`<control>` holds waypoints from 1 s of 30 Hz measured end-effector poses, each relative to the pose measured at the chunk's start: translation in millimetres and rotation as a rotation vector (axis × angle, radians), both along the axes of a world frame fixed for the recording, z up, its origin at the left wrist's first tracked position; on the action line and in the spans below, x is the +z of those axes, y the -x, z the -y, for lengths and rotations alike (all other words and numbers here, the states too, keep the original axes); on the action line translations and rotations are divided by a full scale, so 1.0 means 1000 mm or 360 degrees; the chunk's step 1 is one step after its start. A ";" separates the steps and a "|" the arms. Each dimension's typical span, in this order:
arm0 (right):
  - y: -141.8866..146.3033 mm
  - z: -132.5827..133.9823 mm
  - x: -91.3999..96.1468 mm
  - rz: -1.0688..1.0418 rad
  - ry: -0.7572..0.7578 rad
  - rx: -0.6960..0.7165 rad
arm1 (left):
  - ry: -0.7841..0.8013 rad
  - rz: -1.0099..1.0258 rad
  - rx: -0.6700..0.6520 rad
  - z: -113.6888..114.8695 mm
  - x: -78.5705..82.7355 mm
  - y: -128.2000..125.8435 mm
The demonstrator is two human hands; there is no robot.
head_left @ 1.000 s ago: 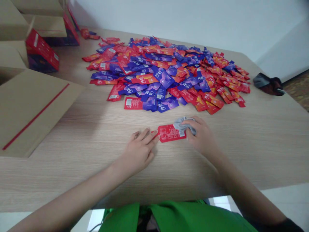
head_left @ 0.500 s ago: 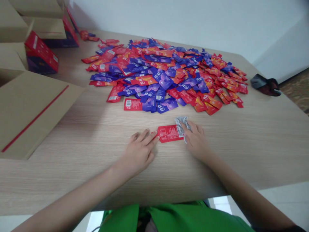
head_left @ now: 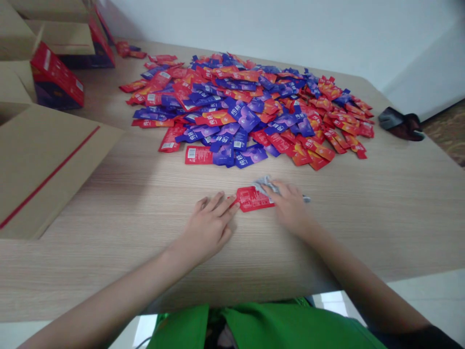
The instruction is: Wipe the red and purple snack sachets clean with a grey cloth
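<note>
A red pouch [head_left: 247, 198] with small printing lies flat on the wooden table, its narrow end to the left. On that end rest the fingertips of my left hand [head_left: 209, 222], the fingers stretched out and lying flat. My right hand [head_left: 292, 209] grips a crumpled grey cloth [head_left: 263, 183] and presses it on the right part of the pouch. Part of the cloth pokes out at the right of this hand. The pouch's right end is hidden under the cloth and fingers.
A wide heap of red and purple pouches [head_left: 240, 111] covers the table's far side. Open cardboard boxes [head_left: 54, 160] stand at the left, one flap reaching over the tabletop. A dark crumpled item [head_left: 401, 124] lies near the right edge. Behind the heap rises a white wall [head_left: 276, 29].
My right hand has shifted slightly, and the cloth now reaches further left over the pouch, with its barcode more covered. My left hand stays on the narrow end.
</note>
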State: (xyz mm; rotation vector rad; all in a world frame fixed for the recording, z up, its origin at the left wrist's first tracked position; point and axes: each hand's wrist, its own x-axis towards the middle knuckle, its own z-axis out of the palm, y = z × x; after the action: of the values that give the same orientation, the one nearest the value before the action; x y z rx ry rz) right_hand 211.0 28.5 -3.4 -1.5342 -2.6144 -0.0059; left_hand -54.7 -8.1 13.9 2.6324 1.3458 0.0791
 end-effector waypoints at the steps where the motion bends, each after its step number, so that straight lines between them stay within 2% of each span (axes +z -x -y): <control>1: -0.012 -0.005 0.002 0.0010 0.0010 -0.0062 | -0.0004 0.0007 -0.0004 0.000 0.000 0.000; 3: -0.025 -0.012 0.011 -0.0040 0.0017 -0.0150 | -0.0015 0.0021 -0.0002 -0.001 -0.001 0.000; 6: -0.006 -0.010 0.027 -0.0217 -0.0091 -0.0181 | -0.0022 0.0028 0.0011 0.000 0.000 -0.002; 8: 0.020 0.000 0.032 -0.0234 -0.0133 -0.0001 | -0.0004 0.0016 0.0017 0.000 0.002 -0.004; 11: 0.049 0.018 0.025 -0.0101 -0.0074 0.0352 | 0.0041 -0.0025 0.0024 0.000 0.004 -0.005; 13: 0.051 0.025 0.016 -0.0041 -0.0009 0.0378 | 0.0048 -0.0035 0.0019 0.001 0.004 -0.005; 16: 0.030 0.024 0.009 -0.0060 0.0078 0.0223 | 0.0031 -0.0005 0.0013 0.000 0.006 -0.005; 18: 0.009 0.017 0.011 -0.0174 0.0120 0.0142 | 0.0027 0.0032 0.0002 -0.005 0.010 -0.004; 21: -0.022 0.007 0.022 -0.0539 0.0127 -0.0053 | 0.0073 0.0078 -0.0030 -0.020 0.022 -0.007; 24: -0.045 0.003 0.036 -0.0899 -0.0059 -0.0324 | 0.0102 0.0089 0.0067 -0.041 0.031 -0.017; 27: -0.056 0.007 0.043 -0.1026 -0.0251 -0.0447 | 0.0043 0.0106 0.0239 -0.058 0.029 -0.034; 30: -0.056 0.012 0.041 -0.1006 -0.0229 -0.0461 | 0.0050 0.0025 0.0300 -0.067 0.020 -0.051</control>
State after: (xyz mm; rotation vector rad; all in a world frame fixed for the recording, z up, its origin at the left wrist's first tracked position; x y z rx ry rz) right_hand 267.2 16.2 38.0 -1.5328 -1.8585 0.2224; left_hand -4.1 58.4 34.3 2.4676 1.5729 0.1031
